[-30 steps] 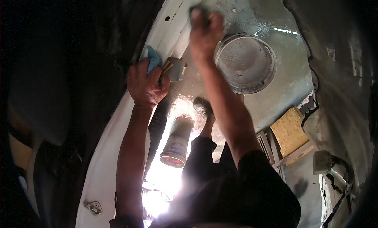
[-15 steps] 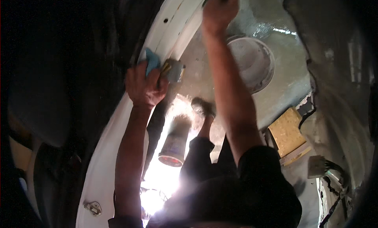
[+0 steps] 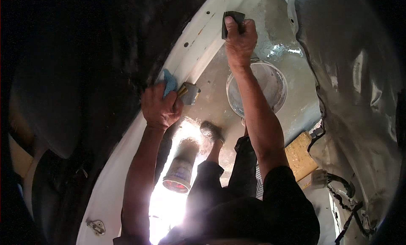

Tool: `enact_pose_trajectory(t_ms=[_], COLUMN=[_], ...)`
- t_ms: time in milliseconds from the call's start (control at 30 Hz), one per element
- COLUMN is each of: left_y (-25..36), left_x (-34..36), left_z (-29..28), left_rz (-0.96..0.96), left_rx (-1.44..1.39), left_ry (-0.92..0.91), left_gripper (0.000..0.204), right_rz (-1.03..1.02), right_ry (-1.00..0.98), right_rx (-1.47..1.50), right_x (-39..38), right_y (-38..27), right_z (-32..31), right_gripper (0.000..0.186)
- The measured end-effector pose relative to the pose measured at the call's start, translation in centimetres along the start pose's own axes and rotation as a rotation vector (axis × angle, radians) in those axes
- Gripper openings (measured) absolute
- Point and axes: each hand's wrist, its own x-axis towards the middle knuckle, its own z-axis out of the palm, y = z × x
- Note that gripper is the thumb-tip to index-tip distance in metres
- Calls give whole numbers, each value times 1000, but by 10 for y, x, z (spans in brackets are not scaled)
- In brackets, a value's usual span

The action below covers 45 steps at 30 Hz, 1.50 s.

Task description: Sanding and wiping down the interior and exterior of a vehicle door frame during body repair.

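My right hand is closed around a dark, flat pad that looks like sandpaper, with the thumb laid over it. It is by the inner edge of a white painted car body frame. Lower down, my left hand rests at the same frame, fingers bent around a light blue cloth or sponge. Beside its thumb and fingertips is a grey, square-ended piece with a brass-coloured strip; whether the hand grips this piece too is unclear.
A round bucket stands on the wet floor, partly behind my right forearm. Another container stands in glaring light between the arms. A yellowish block, a wire bundle and a dented grey panel lie right; a metal latch sits lower left.
The whole view has shifted, so frame and hands appear lower. My right hand has come down from the top edge, and the dark pad now shows fully. The left hand keeps its hold.
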Motion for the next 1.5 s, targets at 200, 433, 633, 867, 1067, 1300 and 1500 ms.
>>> enact_pose_trajectory(t_ms=[200, 433, 633, 867, 1067, 1300, 1500], left_y=[-5, 3, -2, 1, -3, -2, -1], left_x=[-2, 0, -4, 3, -3, 0, -6], left_z=[-6, -4, -8, -7, -13, -5, -5], left_rz=[-15, -71, -32, -57, -49, -76, -88], left_rx=[22, -4, -39, -19, 58, -33, -13], left_ry=[-3, 26, -1, 64, 70, 59, 54], left_gripper=[13, 9, 12, 10, 10, 10, 13], right_rz=[-184, -239, -188, -387, -529, -454, -1049], right_ry=[53, -154, -236, -123, -205, -188, -533], right_rx=[-138, -484, -770, -733, -901, -462, -602], right_x=[78, 39, 35, 50, 19, 74, 31], right_y=[-37, -21, -45, -31, -53, -40, -54], right_z=[10, 2, 7, 7, 15, -2, -18], right_gripper=[32, 31, 38, 38, 35, 24, 15])
